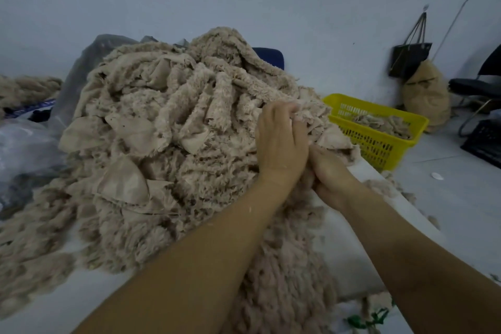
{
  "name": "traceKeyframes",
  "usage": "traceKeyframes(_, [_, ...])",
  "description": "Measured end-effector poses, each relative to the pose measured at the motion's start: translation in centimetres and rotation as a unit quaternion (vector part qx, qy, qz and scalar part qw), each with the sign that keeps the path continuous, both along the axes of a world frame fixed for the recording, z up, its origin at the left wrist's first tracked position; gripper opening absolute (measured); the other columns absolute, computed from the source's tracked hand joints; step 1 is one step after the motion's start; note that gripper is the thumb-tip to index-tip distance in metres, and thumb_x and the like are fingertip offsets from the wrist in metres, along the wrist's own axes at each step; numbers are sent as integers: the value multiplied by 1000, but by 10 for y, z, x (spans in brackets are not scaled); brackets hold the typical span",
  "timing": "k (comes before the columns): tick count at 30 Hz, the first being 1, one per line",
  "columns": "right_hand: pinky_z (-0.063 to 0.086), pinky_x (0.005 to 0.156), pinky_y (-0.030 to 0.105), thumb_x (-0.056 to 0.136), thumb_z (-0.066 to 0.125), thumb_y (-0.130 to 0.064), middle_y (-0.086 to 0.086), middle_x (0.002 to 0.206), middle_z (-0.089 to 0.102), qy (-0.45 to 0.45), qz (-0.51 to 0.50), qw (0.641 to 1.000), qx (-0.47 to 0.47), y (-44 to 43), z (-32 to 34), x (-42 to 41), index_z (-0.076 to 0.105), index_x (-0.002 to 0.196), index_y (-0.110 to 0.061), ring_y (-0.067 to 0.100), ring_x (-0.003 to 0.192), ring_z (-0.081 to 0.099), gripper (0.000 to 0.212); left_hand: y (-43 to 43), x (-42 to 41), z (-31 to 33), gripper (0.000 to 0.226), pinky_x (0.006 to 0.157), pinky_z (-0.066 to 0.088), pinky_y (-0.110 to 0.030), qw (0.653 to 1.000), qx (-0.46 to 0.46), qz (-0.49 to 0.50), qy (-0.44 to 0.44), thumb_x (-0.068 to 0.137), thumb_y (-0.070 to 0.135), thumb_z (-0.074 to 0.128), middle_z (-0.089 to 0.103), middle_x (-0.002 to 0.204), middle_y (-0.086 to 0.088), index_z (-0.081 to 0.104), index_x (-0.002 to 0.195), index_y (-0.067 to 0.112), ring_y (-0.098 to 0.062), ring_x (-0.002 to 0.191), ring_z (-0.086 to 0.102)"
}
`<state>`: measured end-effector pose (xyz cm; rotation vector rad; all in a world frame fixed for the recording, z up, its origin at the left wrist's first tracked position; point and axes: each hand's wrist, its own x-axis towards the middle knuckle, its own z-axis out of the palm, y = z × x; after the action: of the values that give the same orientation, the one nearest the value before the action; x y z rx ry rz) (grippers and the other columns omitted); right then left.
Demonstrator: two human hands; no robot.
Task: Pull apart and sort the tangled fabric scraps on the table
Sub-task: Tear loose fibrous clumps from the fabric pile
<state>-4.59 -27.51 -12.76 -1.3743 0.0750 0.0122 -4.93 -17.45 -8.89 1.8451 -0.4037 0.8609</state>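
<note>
A big tangled heap of beige fluffy fabric scraps [168,127] covers the white table [349,260]. Both hands work at the heap's right edge, close together. My left hand [280,141] reaches in from above, its fingers curled into a bunch of scraps. Just below and right of it, my right hand [329,171] grips fabric too, its fingers mostly buried under the left hand and the fluff.
A yellow plastic basket [379,141] holding several beige scraps sits on the floor to the right of the table. Clear plastic bags [24,144] lie at the left. A stuffed sack [425,95] and a dark bag [409,59] hang by the wall; a chair [477,84] stands far right.
</note>
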Motion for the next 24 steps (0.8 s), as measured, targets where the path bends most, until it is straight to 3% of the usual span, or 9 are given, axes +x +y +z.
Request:
traceKeyframes(2, [47, 48, 24, 102, 46, -18, 8, 46, 51, 13, -19, 1000, 18, -1, 2, -2, 56, 46, -16, 15, 45, 52, 57, 8, 9, -18, 23, 93, 43, -51, 999, 36, 23, 25, 95, 8, 45, 53, 115, -17, 60, 108, -4, -31, 107, 50])
traceKeyframes(5, [57, 60, 30, 93, 59, -18, 11, 81, 73, 55, -34, 995, 78, -1, 1, -4, 73, 79, -9, 23, 70, 70, 21, 12, -6, -46, 20, 98, 42, -52, 997, -20, 48, 49, 99, 5, 47, 51, 120, -18, 59, 111, -5, -33, 112, 50])
traceKeyframes(7, [59, 62, 33, 94, 59, -21, 16, 95, 75, 69, -49, 993, 82, 3, 0, -3, 73, 96, -2, 28, 79, 73, 23, 17, -15, -49, 27, 100, 43, -51, 994, -89, 52, 36, 99, 10, 43, 49, 123, -13, 58, 117, -4, -32, 114, 50])
traceKeyframes(9, [58, 59, 31, 99, 55, -28, 20, 98, 75, 73, -44, 991, 102, 7, 3, -2, 72, 100, -1, 28, 81, 74, 32, 20, -29, -48, 31, 101, 43, -49, 995, -86, 26, 43, 96, 12, 40, 49, 123, -10, 57, 119, 0, -29, 116, 49])
traceKeyframes(12, [61, 67, 32, 100, 55, -37, 19, 104, 74, 62, 0, 992, 108, 18, 12, -5, 72, 105, -2, 28, 92, 74, 39, 25, -39, -43, 49, 117, 29, -41, 989, 43, -34, 134, 90, 13, 41, 39, 143, -5, 45, 139, 10, -23, 135, 36])
traceKeyframes(14, [61, 76, 34, 98, 58, -38, 18, 107, 74, 39, -1, 995, 90, 19, 15, -5, 71, 109, -4, 28, 97, 73, 39, 33, -29, -36, 54, 117, 24, -37, 967, 180, -60, 170, 94, 14, 45, 40, 147, -2, 38, 147, 18, -19, 136, 32])
traceKeyframes(18, [53, 97, 51, 91, 62, -53, 16, 117, 71, 44, 8, 997, 55, 3, 16, -12, 63, 129, -11, 33, 106, 69, 56, 56, -1, -13, 23, 90, 48, -39, 904, 331, -128, 238, 100, 20, 48, 65, 109, -10, 60, 117, 11, -29, 103, 59])
traceKeyframes(21, [54, 95, 50, 90, 61, -55, 13, 124, 68, 37, 19, 997, 61, -9, 8, -19, 64, 130, -16, 32, 109, 68, 56, 68, 8, -5, 21, 83, 51, -38, 889, 376, -118, 235, 100, 23, 49, 67, 105, -5, 63, 113, 15, -25, 95, 61])
traceKeyframes(24, [61, 76, 41, 93, 59, -49, 9, 115, 73, 33, 26, 995, 86, -18, 4, -28, 80, 97, -32, 27, 103, 72, 27, 86, 20, -1, 12, 73, 53, -39, 910, 350, -47, 215, 96, 22, 52, 67, 92, -3, 62, 102, 19, -26, 86, 63])
